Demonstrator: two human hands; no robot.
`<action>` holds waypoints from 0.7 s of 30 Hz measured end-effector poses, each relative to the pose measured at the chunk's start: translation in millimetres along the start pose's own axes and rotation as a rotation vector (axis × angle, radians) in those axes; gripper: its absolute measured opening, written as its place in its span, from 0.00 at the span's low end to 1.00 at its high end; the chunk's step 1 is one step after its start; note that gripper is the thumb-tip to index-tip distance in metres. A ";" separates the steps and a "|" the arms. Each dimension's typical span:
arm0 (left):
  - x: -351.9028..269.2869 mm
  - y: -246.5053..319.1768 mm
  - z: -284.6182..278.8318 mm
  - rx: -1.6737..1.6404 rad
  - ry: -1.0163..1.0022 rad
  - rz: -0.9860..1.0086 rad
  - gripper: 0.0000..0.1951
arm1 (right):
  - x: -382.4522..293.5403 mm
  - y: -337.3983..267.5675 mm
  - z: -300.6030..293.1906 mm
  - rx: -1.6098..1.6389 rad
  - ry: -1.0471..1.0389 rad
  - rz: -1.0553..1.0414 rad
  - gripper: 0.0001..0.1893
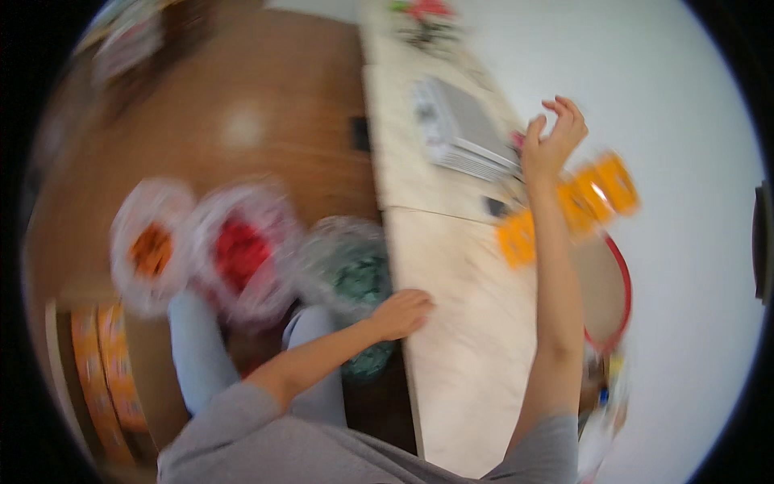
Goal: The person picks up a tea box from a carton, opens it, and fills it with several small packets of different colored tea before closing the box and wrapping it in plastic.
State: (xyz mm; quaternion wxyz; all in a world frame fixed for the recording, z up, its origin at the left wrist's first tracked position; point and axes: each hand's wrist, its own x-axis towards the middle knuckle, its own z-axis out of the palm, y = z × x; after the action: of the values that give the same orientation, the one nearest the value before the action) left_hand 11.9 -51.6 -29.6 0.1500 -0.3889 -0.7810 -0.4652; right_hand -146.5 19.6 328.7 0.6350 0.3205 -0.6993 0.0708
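My left hand [404,313] lies at the near edge of a pale, marble-patterned table [471,314], its palm side hidden and its fingers blurred. Raised over the far side of the table, my right hand [553,139] has its thumb and fingers apart with nothing seen between them. Beneath and beside that forearm runs a slanting row of orange-yellow boxes [589,196]. A grey and white box-shaped device [465,130] sits left of the right hand. A red-rimmed oval object [626,278] is to the right of the forearm.
On the floor stand clear plastic bags of orange pieces [152,249], red pieces [242,251] and green pieces [360,278], close to my knees. An open carton [142,363] with orange packs is at lower left. Red flowers [430,8] stand at the table's far end, along a white wall [683,254].
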 end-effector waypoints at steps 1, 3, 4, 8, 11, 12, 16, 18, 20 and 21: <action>-8.0 -5.2 1.6 0.005 0.025 0.085 0.16 | -3.0 -42.7 12.3 0.084 -0.139 -0.136 0.13; -41.2 2.1 -8.3 -0.110 0.001 -0.047 0.17 | -27.3 -120.4 35.8 0.286 -0.324 -0.371 0.14; -65.0 17.8 -29.5 -0.148 -0.018 -0.214 0.17 | -42.6 -159.2 44.5 0.382 -0.379 -0.471 0.14; -232.2 13.5 -116.7 0.065 0.358 -0.715 0.15 | -76.4 -332.0 59.0 0.836 -0.442 -0.587 0.13; -363.7 33.5 -197.9 0.300 1.021 -1.059 0.10 | -121.4 -435.6 73.4 1.001 -0.635 -0.573 0.11; -404.5 39.4 -221.3 0.452 1.146 -1.110 0.09 | -146.8 -466.3 82.2 1.000 -0.701 -0.586 0.09; -548.5 71.4 -276.5 0.376 1.814 -1.043 0.09 | -283.1 -533.4 110.0 0.906 -1.359 -0.705 0.21; -630.0 72.8 -276.6 0.244 2.042 -1.206 0.10 | -300.1 -566.4 83.7 1.018 -1.543 -0.697 0.20; -713.9 57.5 -257.4 0.221 2.401 -1.126 0.11 | -298.1 -593.5 53.5 1.079 -1.670 -0.570 0.17; -734.9 66.6 -262.7 0.028 2.454 -1.282 0.13 | -304.7 -595.2 40.5 1.079 -1.745 -0.467 0.16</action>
State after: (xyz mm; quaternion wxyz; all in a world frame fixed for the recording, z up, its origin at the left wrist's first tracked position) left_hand 507.7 -599.3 -289.8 0.5001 0.6900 -0.1958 -0.4853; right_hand 136.0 -358.7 -146.5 -0.3178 0.6275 -0.7108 -0.0064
